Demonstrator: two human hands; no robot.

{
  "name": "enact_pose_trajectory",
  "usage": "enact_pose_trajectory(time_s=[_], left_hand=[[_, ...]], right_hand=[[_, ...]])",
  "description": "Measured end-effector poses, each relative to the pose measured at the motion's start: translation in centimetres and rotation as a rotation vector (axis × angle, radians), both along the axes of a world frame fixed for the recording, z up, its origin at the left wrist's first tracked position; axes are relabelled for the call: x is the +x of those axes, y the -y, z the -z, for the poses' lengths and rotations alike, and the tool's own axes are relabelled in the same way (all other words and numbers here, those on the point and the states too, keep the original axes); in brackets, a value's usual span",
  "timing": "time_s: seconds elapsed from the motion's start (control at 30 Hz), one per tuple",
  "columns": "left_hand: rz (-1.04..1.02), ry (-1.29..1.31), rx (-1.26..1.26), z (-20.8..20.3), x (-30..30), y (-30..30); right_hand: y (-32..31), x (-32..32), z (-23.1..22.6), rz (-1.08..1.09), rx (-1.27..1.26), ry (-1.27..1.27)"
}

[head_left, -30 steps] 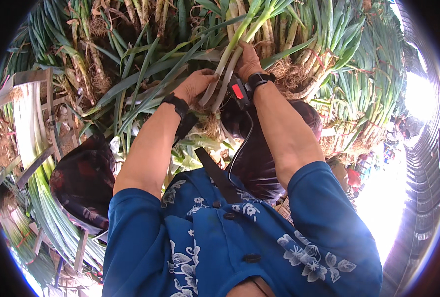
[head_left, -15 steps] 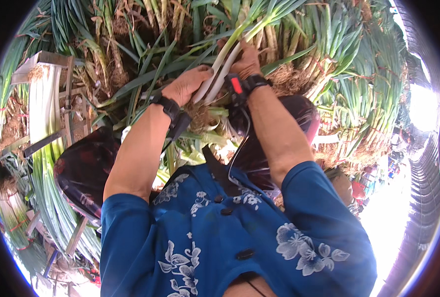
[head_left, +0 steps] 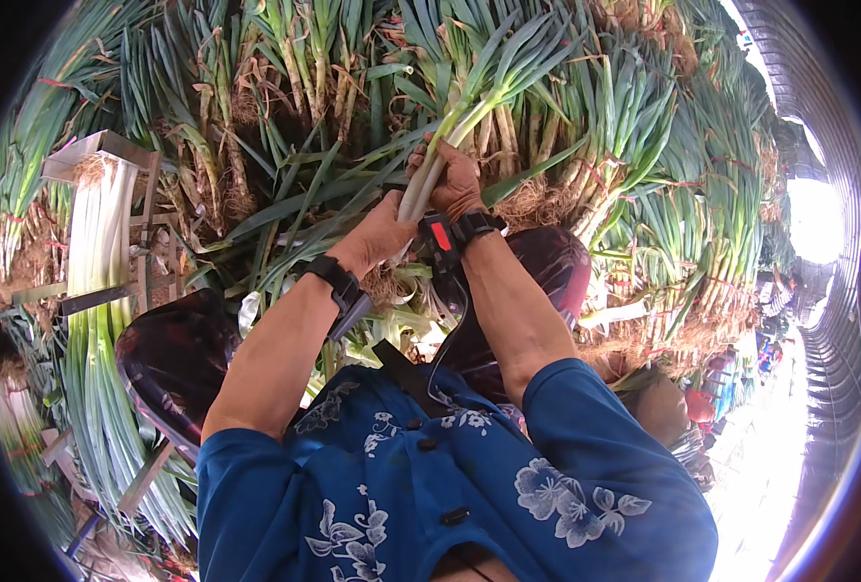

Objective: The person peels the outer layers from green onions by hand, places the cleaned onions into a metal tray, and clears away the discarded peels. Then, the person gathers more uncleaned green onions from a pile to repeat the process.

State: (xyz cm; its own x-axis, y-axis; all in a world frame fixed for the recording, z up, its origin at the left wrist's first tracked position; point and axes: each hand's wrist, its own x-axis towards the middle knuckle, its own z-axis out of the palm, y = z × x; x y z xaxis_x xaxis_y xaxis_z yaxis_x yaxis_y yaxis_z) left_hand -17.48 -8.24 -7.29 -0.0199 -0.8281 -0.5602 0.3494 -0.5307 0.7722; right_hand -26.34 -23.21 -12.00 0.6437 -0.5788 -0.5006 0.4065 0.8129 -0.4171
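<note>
Two long green onions [head_left: 429,181] lie close together in my two hands, their white shanks slanting down toward me and their green leaves fanning out up and to the right. My left hand [head_left: 380,236] is closed on the lower white part, just above the roots. Higher up, my right hand [head_left: 457,184] wraps its fingers round the same stalks; some of its fingertips are hidden behind them. Tangled roots [head_left: 384,283] show beneath my left hand.
On the left, a metal rack [head_left: 143,233] holds a thick bundle of white-stemmed green onions [head_left: 98,242]. Rooted bunches [head_left: 605,175] stand packed ahead and to the right. Loose peeled leaves [head_left: 430,315] lie between my knees. A corrugated shutter [head_left: 833,330] curves along the far right.
The lower ends of the two stalks, spread apart before, are now together. My left hand has shifted up along them. The whole view has tilted a little.
</note>
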Motion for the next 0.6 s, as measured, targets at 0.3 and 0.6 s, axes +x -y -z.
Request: enact_pose_trajectory(time_s=[0.3, 0.6], left_hand=[[0.004, 0.651, -0.210, -6.9, 3.5, -7.1], [-0.472, 0.925, -0.321, -14.8, 12.6, -15.8]], right_hand=[[-0.8, 5.5, -7.9, -0.216, -0.165, 0.257], [-9.0, 23.9, -22.7, -0.447, -0.589, 0.194]])
